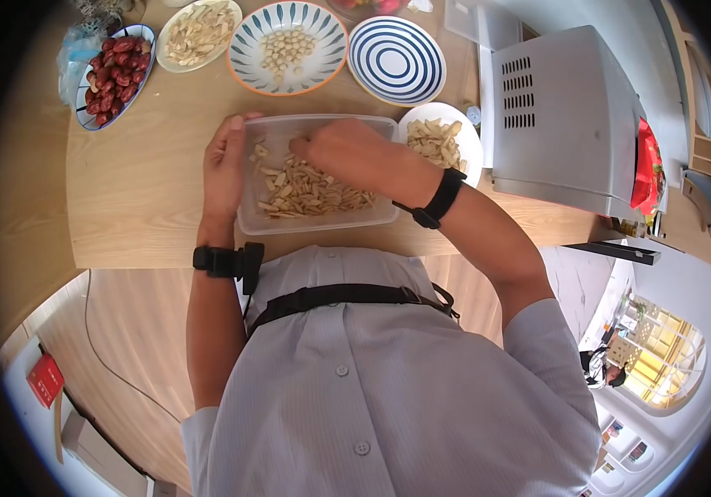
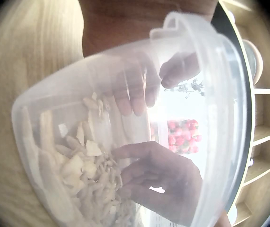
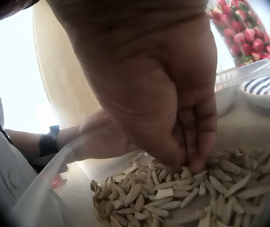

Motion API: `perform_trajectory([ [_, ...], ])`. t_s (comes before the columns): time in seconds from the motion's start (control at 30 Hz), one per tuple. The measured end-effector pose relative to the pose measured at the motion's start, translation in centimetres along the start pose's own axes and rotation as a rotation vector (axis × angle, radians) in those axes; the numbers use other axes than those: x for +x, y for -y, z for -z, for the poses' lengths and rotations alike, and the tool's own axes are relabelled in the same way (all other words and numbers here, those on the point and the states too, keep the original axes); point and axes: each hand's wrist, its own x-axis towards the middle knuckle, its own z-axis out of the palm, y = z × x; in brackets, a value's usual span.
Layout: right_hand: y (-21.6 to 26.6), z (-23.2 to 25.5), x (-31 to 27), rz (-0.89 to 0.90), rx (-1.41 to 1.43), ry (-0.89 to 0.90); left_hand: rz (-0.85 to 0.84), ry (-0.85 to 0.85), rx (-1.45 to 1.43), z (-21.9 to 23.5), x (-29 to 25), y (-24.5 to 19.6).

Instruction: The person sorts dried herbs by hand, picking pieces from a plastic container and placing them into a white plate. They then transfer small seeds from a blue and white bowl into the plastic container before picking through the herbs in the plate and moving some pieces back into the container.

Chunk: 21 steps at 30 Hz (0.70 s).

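A clear plastic box (image 1: pixel 320 225) stands near the table's front edge, with a heap of pale, elongated dried slices (image 1: pixel 306 189) over its floor. At the box's left wall my left hand (image 1: pixel 224 170) grips the side; fingers show through the plastic in the left wrist view. My right hand (image 1: pixel 357 156) reaches in over the right side of the box. Its curled fingers (image 3: pixel 203 135) bunch together, tips down among the slices (image 3: pixel 144 194), pinching at the heap. The palm side hides part of what lies between the fingertips in the right wrist view.
Behind the box stand a plate of red dates (image 1: pixel 115 79), a plate of pale slices (image 1: pixel 200 37), a leaf-patterned plate (image 1: pixel 244 58) with round pale pieces and a blue-ringed plate (image 1: pixel 397 62). A white plate (image 1: pixel 473 153) of slices sits right, beside a grey appliance (image 1: pixel 567 124).
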Motion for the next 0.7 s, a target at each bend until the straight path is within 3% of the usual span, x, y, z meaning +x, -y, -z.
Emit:
perform_trajectory([
  [0.4,-0.8,-0.6,-0.5,-0.024,0.034,-0.045,0.022,0.002,-0.025,-0.1,0.0,-0.3],
  [0.6,0.3,-0.6,0.9,-0.073,-0.02,0.028,0.026,0.006,-0.009,-0.1,-0.1,-0.6],
  [0.7,0.1,-2.8,1.3,0.0,-0.037,-0.141,0.006,0.008,0.005,-0.2,0.0,-0.4],
])
